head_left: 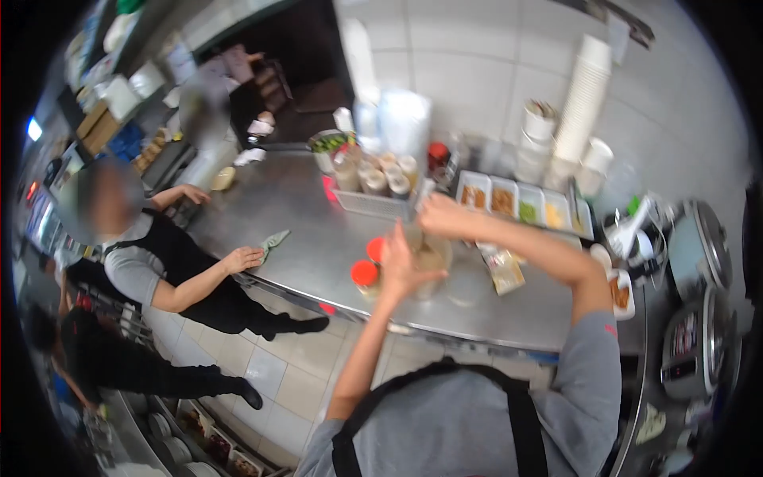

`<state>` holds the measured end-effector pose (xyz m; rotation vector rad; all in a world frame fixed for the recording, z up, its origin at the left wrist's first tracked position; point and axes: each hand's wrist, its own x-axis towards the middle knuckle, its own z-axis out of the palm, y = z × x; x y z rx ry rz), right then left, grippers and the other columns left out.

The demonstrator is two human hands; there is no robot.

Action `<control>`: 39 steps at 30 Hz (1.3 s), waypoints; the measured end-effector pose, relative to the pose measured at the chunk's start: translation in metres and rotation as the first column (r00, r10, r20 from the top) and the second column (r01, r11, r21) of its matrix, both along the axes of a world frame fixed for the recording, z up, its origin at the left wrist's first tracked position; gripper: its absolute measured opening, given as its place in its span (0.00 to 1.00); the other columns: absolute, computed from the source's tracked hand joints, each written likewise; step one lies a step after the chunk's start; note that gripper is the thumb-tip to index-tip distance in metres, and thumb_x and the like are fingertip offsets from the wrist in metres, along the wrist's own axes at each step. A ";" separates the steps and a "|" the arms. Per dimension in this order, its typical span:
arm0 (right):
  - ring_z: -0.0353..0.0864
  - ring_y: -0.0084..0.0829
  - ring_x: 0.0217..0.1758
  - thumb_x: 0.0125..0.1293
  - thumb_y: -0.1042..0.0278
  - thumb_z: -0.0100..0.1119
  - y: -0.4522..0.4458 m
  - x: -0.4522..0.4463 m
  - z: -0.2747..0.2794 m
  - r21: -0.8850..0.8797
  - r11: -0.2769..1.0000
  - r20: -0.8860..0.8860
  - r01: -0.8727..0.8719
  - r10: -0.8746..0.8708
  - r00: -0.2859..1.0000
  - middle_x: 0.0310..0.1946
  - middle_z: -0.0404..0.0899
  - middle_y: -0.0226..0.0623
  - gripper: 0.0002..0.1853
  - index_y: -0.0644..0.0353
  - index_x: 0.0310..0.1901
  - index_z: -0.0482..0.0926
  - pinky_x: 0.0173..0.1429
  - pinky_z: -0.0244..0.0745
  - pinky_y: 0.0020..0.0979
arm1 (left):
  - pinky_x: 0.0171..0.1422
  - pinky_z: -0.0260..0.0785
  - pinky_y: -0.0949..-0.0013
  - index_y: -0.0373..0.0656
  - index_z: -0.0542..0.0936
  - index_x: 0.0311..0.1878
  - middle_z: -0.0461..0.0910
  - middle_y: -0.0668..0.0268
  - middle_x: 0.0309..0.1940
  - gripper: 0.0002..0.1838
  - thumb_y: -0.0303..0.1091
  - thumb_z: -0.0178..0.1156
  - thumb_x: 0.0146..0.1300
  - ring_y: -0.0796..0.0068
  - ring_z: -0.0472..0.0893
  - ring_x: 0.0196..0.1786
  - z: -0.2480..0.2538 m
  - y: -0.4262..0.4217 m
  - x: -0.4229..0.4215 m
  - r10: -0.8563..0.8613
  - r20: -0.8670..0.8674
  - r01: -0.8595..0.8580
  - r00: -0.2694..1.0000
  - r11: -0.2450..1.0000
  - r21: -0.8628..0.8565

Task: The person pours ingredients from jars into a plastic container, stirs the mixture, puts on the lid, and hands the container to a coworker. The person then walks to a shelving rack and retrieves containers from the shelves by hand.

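My left hand (407, 269) has its fingers and thumb stretched apart. It is beside a clear round container (433, 256) with light brown contents, and I cannot tell whether it touches it. Above the container my right hand (439, 216) is closed in a fist. What that fist holds, if anything, is blurred. Two red-lidded jars (365, 273) stand left of my left hand, one partly behind it. A yellow and white packet (504, 270) lies on the steel counter (318, 215), right of the container.
A basket of bottles (373, 203) stands behind my hands. Trays of toppings (502, 199) and stacked paper cups (584, 95) are at the back right, with rice cookers (691, 342) further right. A co-worker (159, 246) on the left has one hand on a green cloth (274, 245).
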<state>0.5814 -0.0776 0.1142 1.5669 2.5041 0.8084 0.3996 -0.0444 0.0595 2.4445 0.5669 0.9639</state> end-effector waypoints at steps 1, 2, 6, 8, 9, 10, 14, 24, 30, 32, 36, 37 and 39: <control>0.75 0.33 0.32 0.46 0.65 0.57 -0.002 -0.009 -0.004 -0.019 1.000 -0.084 0.013 -0.015 0.996 0.24 0.77 0.32 0.05 0.54 0.23 0.78 0.37 0.64 0.38 | 0.66 0.53 0.49 0.30 0.48 0.67 0.60 0.41 0.60 0.73 0.61 0.76 0.21 0.45 0.61 0.63 -0.001 -0.009 0.002 0.070 -0.021 -0.069 0.997 0.996 0.058; 0.77 0.36 0.40 0.46 0.63 0.58 0.002 -0.017 -0.021 -0.073 0.989 -0.234 0.125 -0.139 0.962 0.25 0.80 0.35 0.07 0.56 0.21 0.80 0.43 0.67 0.41 | 0.66 0.52 0.48 0.30 0.48 0.67 0.60 0.42 0.60 0.72 0.62 0.75 0.22 0.45 0.61 0.63 0.001 -0.014 0.003 0.125 -0.004 -0.125 0.992 0.990 0.068; 0.73 0.39 0.33 0.53 0.63 0.55 0.001 -0.022 -0.080 -0.051 0.990 -0.782 -0.132 0.042 0.622 0.25 0.75 0.39 0.07 0.55 0.28 0.79 0.39 0.60 0.42 | 0.67 0.51 0.49 0.30 0.47 0.67 0.60 0.42 0.59 0.70 0.61 0.74 0.24 0.45 0.60 0.63 0.003 -0.017 0.002 0.199 0.057 -0.201 0.978 0.979 0.029; 0.73 0.37 0.33 0.52 0.64 0.56 -0.009 -0.024 -0.060 -0.276 0.949 -0.706 -0.154 -0.091 0.702 0.25 0.76 0.38 0.06 0.54 0.28 0.80 0.41 0.58 0.41 | 0.68 0.51 0.50 0.30 0.47 0.67 0.60 0.42 0.59 0.70 0.59 0.75 0.25 0.44 0.60 0.63 0.004 -0.018 -0.001 0.162 0.082 -0.163 0.983 0.987 0.004; 0.73 0.37 0.33 0.52 0.64 0.57 -0.013 -0.024 -0.045 -0.361 0.916 -0.652 -0.176 -0.113 0.749 0.25 0.76 0.38 0.06 0.54 0.28 0.81 0.42 0.58 0.40 | 0.68 0.51 0.52 0.30 0.47 0.67 0.60 0.43 0.59 0.69 0.57 0.75 0.26 0.45 0.60 0.63 0.005 -0.019 -0.002 0.171 0.071 -0.170 0.983 0.985 -0.015; 0.73 0.36 0.33 0.51 0.64 0.58 -0.018 -0.024 -0.031 -0.440 0.878 -0.598 -0.186 -0.132 0.791 0.25 0.77 0.37 0.06 0.54 0.28 0.81 0.43 0.57 0.40 | 0.68 0.51 0.52 0.30 0.47 0.67 0.60 0.43 0.59 0.69 0.57 0.75 0.26 0.45 0.60 0.63 0.005 -0.019 -0.003 0.174 0.066 -0.173 0.983 0.985 -0.019; 0.75 0.33 0.35 0.53 0.60 0.58 -0.019 -0.019 -0.007 -0.353 0.936 -0.307 0.016 -0.132 0.943 0.25 0.80 0.34 0.08 0.53 0.24 0.82 0.45 0.56 0.39 | 0.68 0.51 0.52 0.29 0.47 0.67 0.60 0.43 0.59 0.68 0.59 0.73 0.28 0.45 0.60 0.63 0.008 -0.013 -0.006 0.135 0.043 -0.135 0.990 0.991 0.005; 0.76 0.36 0.34 0.54 0.63 0.57 -0.014 -0.029 -0.033 -0.344 0.925 -0.598 -0.161 -0.084 0.797 0.23 0.79 0.39 0.09 0.58 0.24 0.81 0.42 0.58 0.39 | 0.68 0.51 0.53 0.29 0.49 0.66 0.60 0.44 0.59 0.67 0.58 0.73 0.27 0.46 0.60 0.63 0.000 -0.008 -0.009 0.096 0.069 -0.097 0.993 0.995 0.009; 0.75 0.37 0.33 0.55 0.61 0.56 -0.004 -0.024 -0.010 -0.160 0.984 -0.322 0.083 -0.132 0.937 0.23 0.79 0.37 0.10 0.56 0.23 0.81 0.42 0.58 0.40 | 0.67 0.52 0.51 0.30 0.48 0.67 0.61 0.43 0.58 0.68 0.62 0.72 0.29 0.44 0.61 0.62 0.001 -0.009 -0.009 0.099 0.080 -0.101 0.992 0.995 0.012; 0.76 0.39 0.34 0.54 0.63 0.56 0.002 -0.035 -0.019 -0.158 0.986 -0.469 0.055 -0.124 0.875 0.24 0.80 0.39 0.09 0.57 0.23 0.80 0.41 0.60 0.41 | 0.68 0.52 0.51 0.31 0.49 0.67 0.61 0.43 0.58 0.67 0.62 0.72 0.29 0.44 0.61 0.62 0.000 -0.011 -0.009 0.092 0.086 -0.095 0.992 0.995 0.023; 0.78 0.37 0.33 0.53 0.63 0.56 -0.004 -0.025 -0.041 -0.307 0.943 -0.589 -0.130 -0.081 0.804 0.25 0.80 0.38 0.08 0.55 0.25 0.81 0.41 0.61 0.40 | 0.68 0.52 0.51 0.31 0.49 0.67 0.61 0.43 0.58 0.67 0.62 0.72 0.29 0.43 0.62 0.62 0.001 -0.005 -0.011 0.059 0.059 -0.061 0.997 0.998 0.033; 0.77 0.36 0.32 0.53 0.62 0.57 -0.013 -0.026 -0.028 -0.405 0.900 -0.559 -0.158 -0.108 0.822 0.25 0.80 0.37 0.08 0.54 0.25 0.82 0.41 0.60 0.40 | 0.68 0.52 0.51 0.31 0.49 0.67 0.61 0.43 0.58 0.67 0.62 0.72 0.29 0.43 0.61 0.62 0.000 -0.004 -0.012 0.041 0.054 -0.043 0.998 0.998 0.036; 0.77 0.33 0.32 0.53 0.59 0.58 -0.018 -0.019 -0.017 -0.464 0.863 -0.516 -0.200 -0.080 0.853 0.25 0.80 0.34 0.08 0.50 0.26 0.82 0.41 0.59 0.38 | 0.68 0.52 0.51 0.31 0.49 0.67 0.61 0.43 0.59 0.67 0.61 0.73 0.28 0.44 0.61 0.63 0.001 -0.001 -0.012 0.019 0.055 -0.021 0.998 0.999 0.035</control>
